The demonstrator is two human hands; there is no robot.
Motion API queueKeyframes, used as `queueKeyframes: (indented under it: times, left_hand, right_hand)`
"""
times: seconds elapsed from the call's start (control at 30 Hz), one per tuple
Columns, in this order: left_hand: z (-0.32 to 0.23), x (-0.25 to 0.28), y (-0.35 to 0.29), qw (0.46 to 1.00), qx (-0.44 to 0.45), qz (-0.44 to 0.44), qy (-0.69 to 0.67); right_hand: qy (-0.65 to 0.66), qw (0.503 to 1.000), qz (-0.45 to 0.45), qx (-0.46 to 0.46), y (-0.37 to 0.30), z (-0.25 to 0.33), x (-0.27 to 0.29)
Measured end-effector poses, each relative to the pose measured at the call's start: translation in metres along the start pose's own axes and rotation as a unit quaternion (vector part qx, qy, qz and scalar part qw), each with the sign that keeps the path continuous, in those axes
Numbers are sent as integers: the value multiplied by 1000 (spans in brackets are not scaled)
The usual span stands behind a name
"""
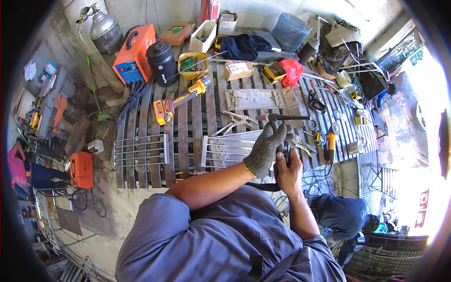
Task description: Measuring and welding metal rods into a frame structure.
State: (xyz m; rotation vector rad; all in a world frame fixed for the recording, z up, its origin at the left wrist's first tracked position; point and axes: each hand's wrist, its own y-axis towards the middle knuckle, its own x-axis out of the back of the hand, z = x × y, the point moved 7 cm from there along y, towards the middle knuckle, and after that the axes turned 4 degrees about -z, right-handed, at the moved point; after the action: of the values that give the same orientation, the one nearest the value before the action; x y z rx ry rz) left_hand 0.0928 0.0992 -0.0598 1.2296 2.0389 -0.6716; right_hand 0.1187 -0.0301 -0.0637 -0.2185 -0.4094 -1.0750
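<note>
Both my hands are raised over the slatted metal workbench (pixel 180 145), holding a TIG welding torch (pixel 291 117). My left hand (pixel 264 149), in a grey knitted glove, is closed around the torch near its head. The pinkish cup points left and the long dark back cap points right. My right hand (pixel 288 173) is bare and closed on the torch handle, just below the glove. Under and left of the hands lies a barred metal grille (pixel 205 152). Locking clamps (pixel 236 121) rest beyond it, and more clamps (pixel 301 144) lie beside my right hand.
A second grille (pixel 141 150), a yellow cordless grinder (pixel 181 99), a black jug (pixel 162 66) and an orange welding machine (pixel 135 56) occupy the left side. An orange corded grinder (pixel 331 148) lies right. A co-worker (pixel 342 217) bends at lower right; another person (pixel 21 162) is far left.
</note>
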Motion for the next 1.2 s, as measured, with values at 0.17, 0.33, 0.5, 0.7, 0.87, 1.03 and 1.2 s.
queueKeyframes:
  times: [0.17,0.33,0.5,0.7,0.87,1.03,1.2]
  left_hand:
    - [-1,-2,-12,997,-6,19,72]
    - [-11,-7,-11,969,-100,17,226]
    - [-34,-29,-41,865,-179,39,467]
    - [-114,-59,-53,602,-456,-10,656]
    - [-84,-60,-7,541,-366,247,716]
    - [-94,-69,-13,540,-432,185,698]
    - [-98,-72,-18,538,-522,87,656]
  right_hand:
    - [223,968,96,-67,-2,-10,4]
    - [388,899,160,-128,-6,-14,4]
    - [422,888,143,-116,-10,-8,13]
    - [265,955,134,26,-8,-1,24]
    - [192,973,125,13,-13,-7,22]
    - [86,996,27,-2,-18,-3,21]
    - [125,991,-49,-3,-26,-5,2]
